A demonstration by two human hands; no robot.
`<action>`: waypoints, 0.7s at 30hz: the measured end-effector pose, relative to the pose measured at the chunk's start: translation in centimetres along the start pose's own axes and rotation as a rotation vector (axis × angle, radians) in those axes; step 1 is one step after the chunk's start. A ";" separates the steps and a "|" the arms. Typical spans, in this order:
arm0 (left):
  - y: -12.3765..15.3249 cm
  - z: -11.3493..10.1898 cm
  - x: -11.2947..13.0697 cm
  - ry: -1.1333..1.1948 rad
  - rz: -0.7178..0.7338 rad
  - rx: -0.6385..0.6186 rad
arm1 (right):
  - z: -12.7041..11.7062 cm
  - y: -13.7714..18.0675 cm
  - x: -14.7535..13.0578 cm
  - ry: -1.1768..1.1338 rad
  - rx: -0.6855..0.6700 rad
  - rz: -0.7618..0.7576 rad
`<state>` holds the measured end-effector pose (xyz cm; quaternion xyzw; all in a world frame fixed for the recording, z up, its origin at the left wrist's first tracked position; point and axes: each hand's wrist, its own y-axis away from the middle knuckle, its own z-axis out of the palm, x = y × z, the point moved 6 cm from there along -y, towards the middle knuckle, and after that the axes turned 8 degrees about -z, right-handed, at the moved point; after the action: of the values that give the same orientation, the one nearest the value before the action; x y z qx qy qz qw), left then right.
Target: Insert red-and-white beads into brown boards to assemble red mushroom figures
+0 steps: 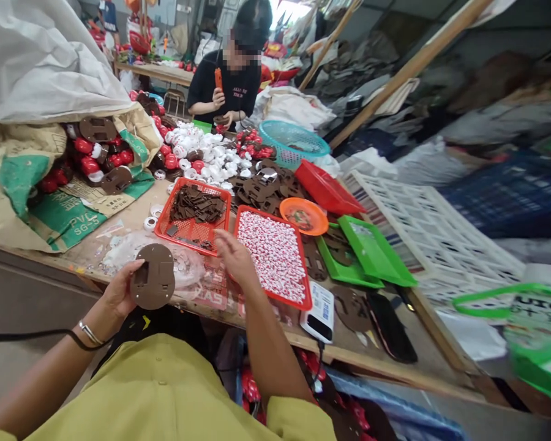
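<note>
Way in over low rim of red rectangular plastic mesh basket (193, 231); heaped white plastic pieces (199, 147) block far side.

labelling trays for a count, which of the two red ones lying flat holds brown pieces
The left red tray: it holds flat dark brown pieces, while the right red tray is filled with small white-and-red pieces.

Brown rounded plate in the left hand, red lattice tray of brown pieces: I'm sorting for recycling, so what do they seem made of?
The brown rounded plate looks like matt plastic, probably moulded: its cut-outs look crisp and its colour even. The red lattice tray is likely plastic too, with a slight sheen and a moulded-looking openwork floor.
</note>
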<state>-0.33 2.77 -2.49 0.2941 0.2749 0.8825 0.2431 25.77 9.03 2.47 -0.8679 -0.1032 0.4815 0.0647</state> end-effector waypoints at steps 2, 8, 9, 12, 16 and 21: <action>0.1 0.1 0.4 0.015 0.005 0.006 | -4.7 -0.6 3.0 0.345 0.136 0.089; -0.6 0.9 0.1 0.058 -0.029 -0.002 | -6.7 -1.1 9.5 0.417 0.069 0.235; -0.8 1.1 -0.1 0.058 -0.029 -0.003 | -6.5 -1.1 10.0 0.396 0.070 0.244; -1.4 1.2 -0.4 0.052 -0.010 0.024 | -6.9 -1.1 11.0 0.296 0.110 0.272; -1.9 0.6 0.0 0.075 0.050 0.079 | -9.3 -1.0 12.1 0.113 0.259 0.337; -1.3 0.3 -0.1 0.071 0.061 0.094 | -9.8 0.5 13.3 -0.572 0.496 0.548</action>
<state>0.33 3.77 -3.18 0.2819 0.3156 0.8854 0.1922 41.04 11.63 -3.44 -0.6540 0.2342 0.7109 0.1098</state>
